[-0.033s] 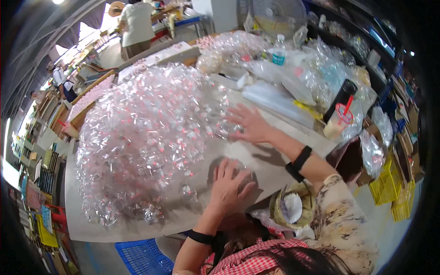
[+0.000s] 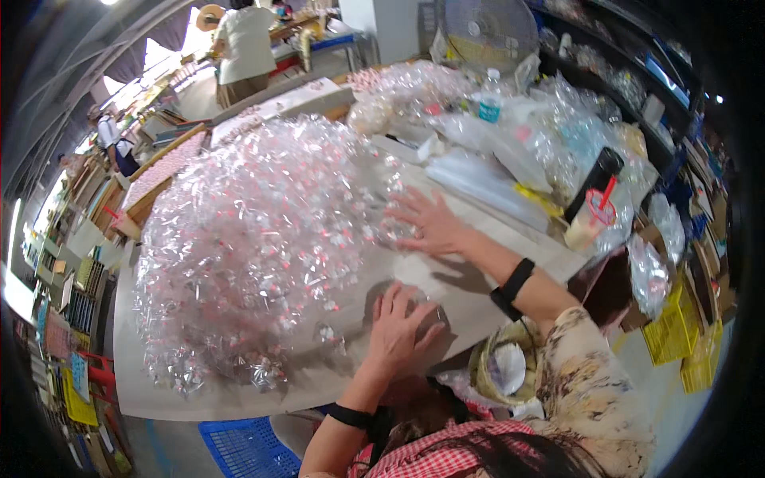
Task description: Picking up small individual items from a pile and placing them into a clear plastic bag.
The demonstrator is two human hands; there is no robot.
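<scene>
Clear crinkled plastic wrappers with small pink-red marks (image 2: pixel 263 247) lie heaped in a broad mound over the left and middle of the pale grey surface (image 2: pixel 470 307), reaching almost to its near left corner. At the mound's right fringe, the right hand (image 2: pixel 426 223) lies flat, fingers spread wide apart, its fingertips touching the outermost wrappers; the open palm seems placed to press or rake loose pieces, and it grips nothing. A black wristband (image 2: pixel 511 288) circles that forearm. Nearer the front edge of the surface, the left hand (image 2: pixel 398 323) rests palm down with fingers slightly parted over a small cluster of wrappers, seemingly pinning or gathering them against the surface; whether anything is pinched beneath it cannot be told. A second black band (image 2: pixel 349 415) sits on the left wrist.

Beyond the hands, toward the right edge, stand a plastic cup of pale drink with a red straw (image 2: pixel 591 219) and a tall black bottle (image 2: pixel 594 182), among loose clear plastic bags (image 2: pixel 558 135). Below the front edge shows a blue plastic crate (image 2: pixel 247 450). At the far side another person in a light shirt (image 2: pixel 243 44) stands at a separate bench.
</scene>
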